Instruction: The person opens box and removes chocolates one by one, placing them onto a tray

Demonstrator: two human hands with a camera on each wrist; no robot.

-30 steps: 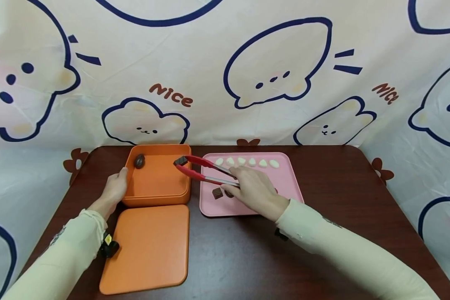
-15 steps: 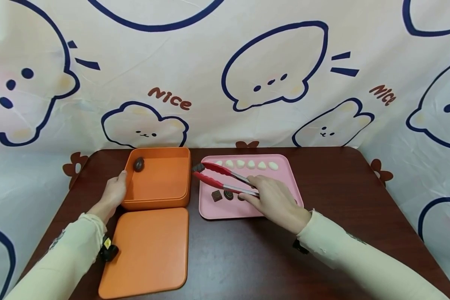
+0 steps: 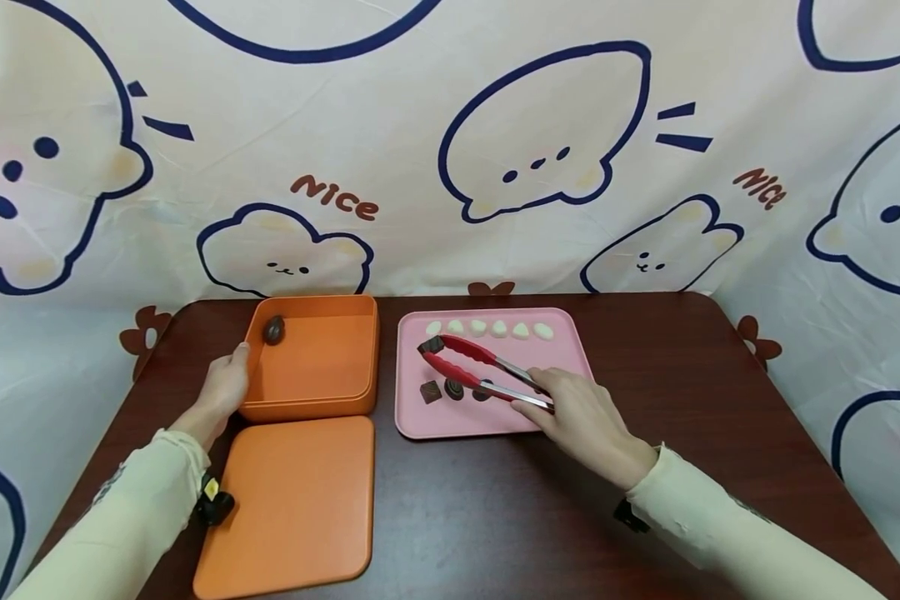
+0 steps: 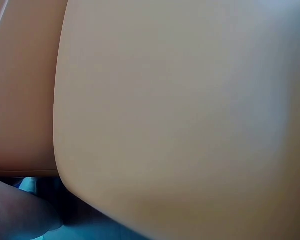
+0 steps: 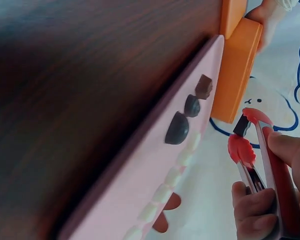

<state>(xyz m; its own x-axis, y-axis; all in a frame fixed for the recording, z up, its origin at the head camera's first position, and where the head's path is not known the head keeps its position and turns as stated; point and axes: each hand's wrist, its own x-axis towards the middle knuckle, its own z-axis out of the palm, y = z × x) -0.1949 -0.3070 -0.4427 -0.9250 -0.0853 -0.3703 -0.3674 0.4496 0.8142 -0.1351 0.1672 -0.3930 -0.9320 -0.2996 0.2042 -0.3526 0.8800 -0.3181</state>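
My left hand [image 3: 221, 387] grips the left wall of an orange box [image 3: 322, 354], thumb at the rim. One dark oval chocolate [image 3: 273, 330] lies in the box's far left corner. Red-tipped tongs [image 3: 468, 348] are held in my right hand [image 3: 588, 421]. Pinched between their tips is a dark, squarish chocolate [image 5: 241, 126], raised over the left part of the pink tray [image 3: 570, 350]. On that tray's near side sit a square brown chocolate [image 3: 431, 392], a round swirled one [image 3: 453, 389] and a dark domed one [image 5: 177, 128], partly hidden by the tongs in the head view.
Several white pieces [image 3: 477, 328] stand in a row along the tray's far edge. An orange lid [image 3: 292, 508] lies flat in front of the box and fills most of the left wrist view. A patterned cloth [image 3: 405, 125] hangs behind the dark wooden table [image 3: 660, 358].
My right hand has drawn the tongs and the chocolate rightward, from over the box's right side to over the pink tray. The left hand stays on the box.
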